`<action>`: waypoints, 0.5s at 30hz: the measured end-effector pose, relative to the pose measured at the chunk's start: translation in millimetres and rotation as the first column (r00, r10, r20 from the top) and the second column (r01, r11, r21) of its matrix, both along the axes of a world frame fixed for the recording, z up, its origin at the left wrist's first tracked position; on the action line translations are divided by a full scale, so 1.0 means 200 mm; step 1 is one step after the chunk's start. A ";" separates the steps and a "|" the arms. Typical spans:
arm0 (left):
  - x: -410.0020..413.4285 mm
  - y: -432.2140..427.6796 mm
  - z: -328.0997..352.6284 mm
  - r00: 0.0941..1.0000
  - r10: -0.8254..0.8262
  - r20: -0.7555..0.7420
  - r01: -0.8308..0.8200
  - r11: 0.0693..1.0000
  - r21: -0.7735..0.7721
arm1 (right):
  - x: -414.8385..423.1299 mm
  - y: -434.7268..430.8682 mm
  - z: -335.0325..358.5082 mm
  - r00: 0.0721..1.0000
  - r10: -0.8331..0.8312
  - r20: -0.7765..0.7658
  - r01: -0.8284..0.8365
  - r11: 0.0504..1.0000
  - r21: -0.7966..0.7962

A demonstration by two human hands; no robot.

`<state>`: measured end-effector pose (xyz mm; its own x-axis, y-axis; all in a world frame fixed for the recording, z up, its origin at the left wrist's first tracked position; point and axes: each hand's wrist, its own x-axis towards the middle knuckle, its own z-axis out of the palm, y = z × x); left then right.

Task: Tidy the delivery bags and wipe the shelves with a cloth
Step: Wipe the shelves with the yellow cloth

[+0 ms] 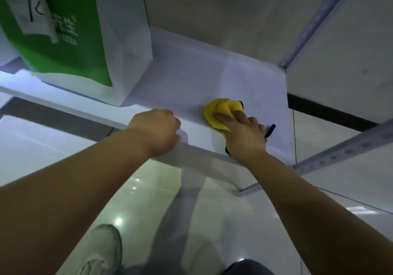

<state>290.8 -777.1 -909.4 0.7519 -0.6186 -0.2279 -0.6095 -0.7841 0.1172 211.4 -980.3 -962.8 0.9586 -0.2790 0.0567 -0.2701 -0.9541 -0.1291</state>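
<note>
cloth under flat right hand

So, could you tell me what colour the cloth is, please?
The cloth is yellow with black edging, seen in the head view.
</note>
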 end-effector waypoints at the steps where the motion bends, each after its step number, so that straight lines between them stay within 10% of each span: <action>1: -0.03 0.01 0.02 1.000 0.014 -0.005 -0.014 1.000 0.002 | -0.02 0.00 0.00 1.000 -0.014 -0.007 0.014 1.000 0.008; 15: -0.21 0.27 0.11 0.998 0.066 -0.017 -0.067 0.994 -0.083 | -0.03 0.08 0.06 0.983 -0.171 -0.063 0.177 0.979 0.097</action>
<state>248.3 -722.8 -886.5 0.7891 -0.5847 -0.1883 -0.5541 -0.8099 0.1925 206.2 -963.7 -950.2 0.8957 -0.4436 -0.0311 -0.4402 -0.8745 -0.2036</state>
